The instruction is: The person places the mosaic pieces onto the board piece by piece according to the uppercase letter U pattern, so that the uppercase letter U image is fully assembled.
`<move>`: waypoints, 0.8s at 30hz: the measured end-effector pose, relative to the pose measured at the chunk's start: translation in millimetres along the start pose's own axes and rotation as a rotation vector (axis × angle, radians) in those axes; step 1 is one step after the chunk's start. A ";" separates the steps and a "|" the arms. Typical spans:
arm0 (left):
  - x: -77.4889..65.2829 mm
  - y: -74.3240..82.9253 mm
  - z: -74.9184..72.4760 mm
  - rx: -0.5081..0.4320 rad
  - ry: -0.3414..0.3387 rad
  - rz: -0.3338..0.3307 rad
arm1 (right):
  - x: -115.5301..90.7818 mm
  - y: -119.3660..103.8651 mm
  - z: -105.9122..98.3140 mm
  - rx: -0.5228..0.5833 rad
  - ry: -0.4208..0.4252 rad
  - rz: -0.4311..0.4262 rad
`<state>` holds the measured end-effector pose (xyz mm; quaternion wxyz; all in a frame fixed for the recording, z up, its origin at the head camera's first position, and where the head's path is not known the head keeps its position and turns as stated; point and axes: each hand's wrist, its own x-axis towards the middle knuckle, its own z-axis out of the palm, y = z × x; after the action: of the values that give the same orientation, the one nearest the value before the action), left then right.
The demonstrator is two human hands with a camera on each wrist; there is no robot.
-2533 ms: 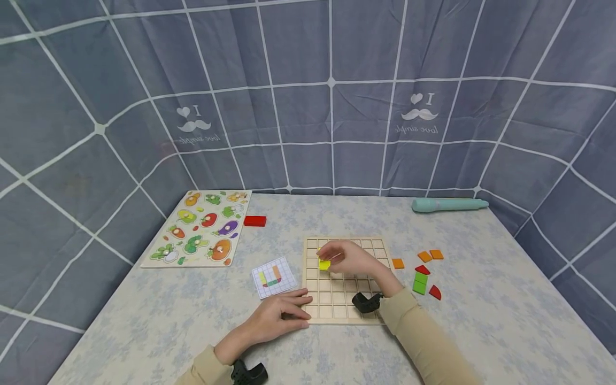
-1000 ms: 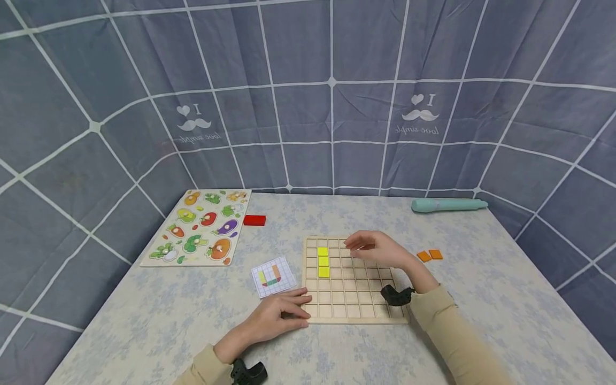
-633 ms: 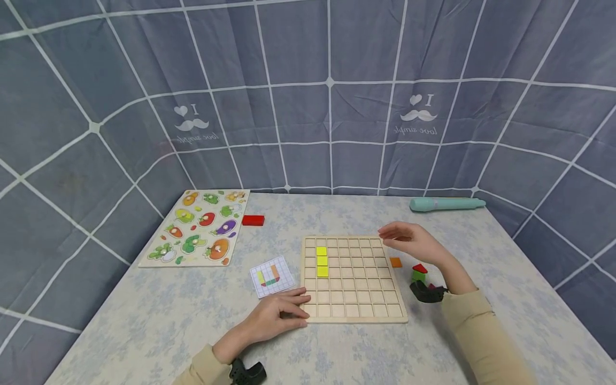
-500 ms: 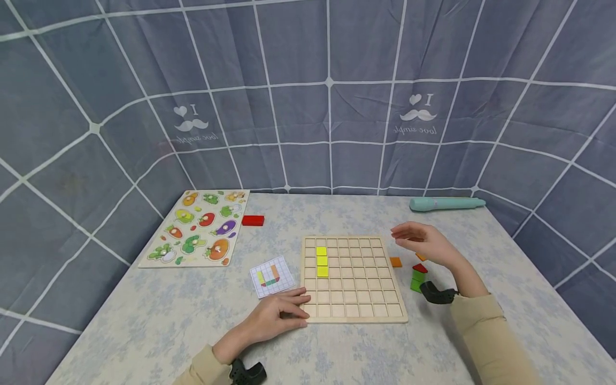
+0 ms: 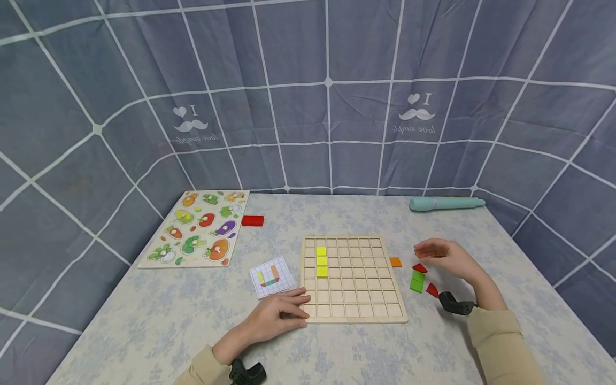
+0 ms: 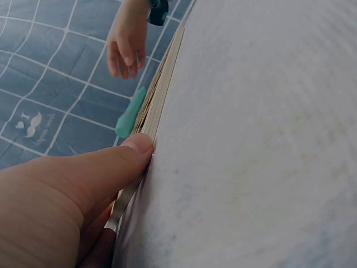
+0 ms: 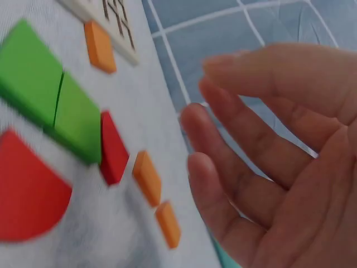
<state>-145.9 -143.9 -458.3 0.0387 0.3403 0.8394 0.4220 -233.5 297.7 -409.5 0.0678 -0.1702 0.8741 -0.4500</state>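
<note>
My left hand [image 5: 279, 319] rests at the lower left corner of a wooden grid board [image 5: 356, 286], fingers relaxed; its thumb [image 6: 120, 162] touches the board's edge in the left wrist view. Three yellow square tiles [image 5: 322, 261] stand in one column on the board. My right hand [image 5: 449, 258] hovers with loosely bent fingers and nothing between them. Below it, two orange tiles [image 7: 147, 178] lie on the table, mostly hidden by the hand in the head view. Two green tiles [image 5: 417, 281] lie beside them, with a red piece [image 5: 420, 268] behind and a red quarter-round piece [image 5: 432, 290] to the right.
Another orange tile [image 5: 395, 262] lies against the board's right edge. A pattern card [image 5: 284, 274] sits left of the board. Farther back are a vegetable puzzle board [image 5: 202, 256], a red block [image 5: 252, 221] and a teal pen-shaped object [image 5: 445, 203]. A tiled-print curtain [image 5: 298, 117] surrounds the table.
My right hand has left the yellow tiles, moved right off the board and lowered over the orange tiles. All three yellow tiles now show. My left hand has stayed put.
</note>
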 end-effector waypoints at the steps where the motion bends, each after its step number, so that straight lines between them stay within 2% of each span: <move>1: -0.1 0.0 0.1 0.004 0.002 0.000 | -0.9 3.1 -0.9 0.005 -0.012 0.009; 12: 0.1 -2.2 1.1 0.016 0.003 0.020 | -3.4 29.8 -2.5 0.029 -0.063 0.072; 20: -0.4 -2.0 1.5 0.015 0.004 0.023 | -2.3 36.2 0.5 -0.004 -0.057 0.118; 24: -0.7 -1.1 1.1 0.006 -0.001 0.001 | -2.7 36.4 1.5 -0.003 -0.060 0.126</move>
<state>-145.6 -144.0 -459.9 0.0378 0.3409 0.8404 0.4195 -239.2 317.1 -439.9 0.1221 -0.1285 0.8811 -0.4383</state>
